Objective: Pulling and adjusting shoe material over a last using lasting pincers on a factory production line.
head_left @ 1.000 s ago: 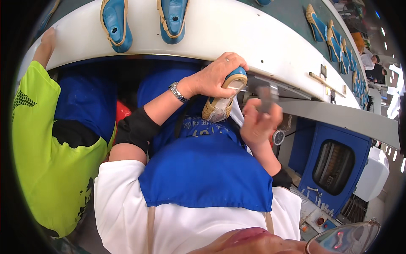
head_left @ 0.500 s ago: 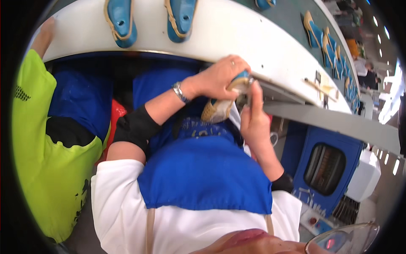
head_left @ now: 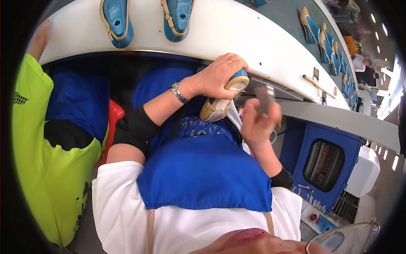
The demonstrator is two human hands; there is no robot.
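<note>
A woven tan shoe (head_left: 216, 109) with a blue shoe last inside lies over my lap, its pale underside and heel turned up. My left hand (head_left: 218, 78) is closed round its heel end, with the blue of the last showing beside the fingers. To the right of the heel and apart from it, my right hand (head_left: 260, 120) is closed on a small grey metal tool (head_left: 265, 97). Motion smears the tool, so its exact kind cannot be made out.
Two blue lasts with tan straps (head_left: 116, 23) stand on the white bench (head_left: 237, 38). More shoes on lasts (head_left: 325, 46) line the green belt. A wooden-handled tool (head_left: 317, 84) lies at the bench's right. A blue machine (head_left: 327, 161) stands right; a co-worker in a lime sleeve (head_left: 34, 127) sits left.
My right hand and the metal tool have moved right, away from the heel, uncovering more of the underside. My left hand still grips the shoe.
</note>
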